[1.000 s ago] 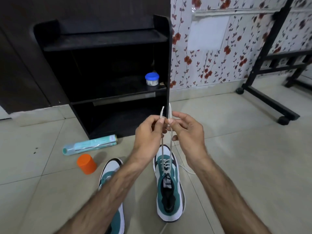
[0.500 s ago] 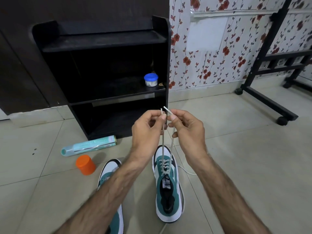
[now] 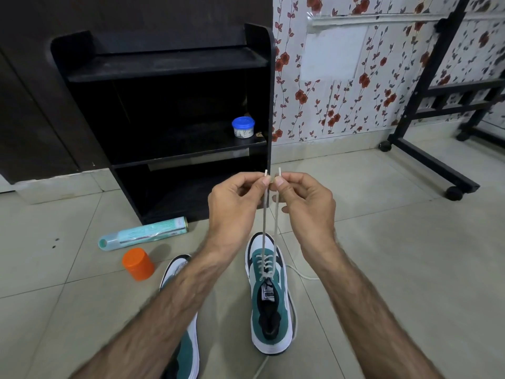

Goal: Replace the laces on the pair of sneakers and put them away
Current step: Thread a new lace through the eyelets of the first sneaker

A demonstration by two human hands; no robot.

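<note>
**Sneaker lace held up by both ends**

Sneaker (image 3: 269, 302), green and white with a black heel lining, stands on the tiled floor (image 3: 396, 269) in front of the black shelf (image 3: 169, 110), toe pointing toward the shelf. A white lace (image 3: 264, 222) is threaded through its lower eyelets, and the two free ends rise straight up from it, running side by side and close together.

Left hand (image 3: 235, 206) pinches the left end between thumb and forefinger, just below its tip, with the other fingers curled in. Right hand (image 3: 306, 203) pinches the right end the same way. Both hands hang above the toe of the sneaker, level with the shelf's bottom compartment, thumbs nearly touching.

A second sneaker (image 3: 181, 310) lies left of the first, farther from the shelf, largely hidden by the left forearm; whether it is laced cannot be told. Another white lace (image 3: 300, 273) lies loose on the floor, emerging from the right side of the first sneaker and seemingly trailing round behind its heel.

On the floor just in front of the shelf's left corner lies a pale green can (image 3: 143, 234) on its side, and an orange cap (image 3: 138, 263) stands a little nearer the camera. A small jar (image 3: 243, 127) with a blue lid sits on the shelf's middle board, at its right end. Right of the shelf is floral wallpaper, and beyond it a black wheeled stand (image 3: 426, 160).
</note>
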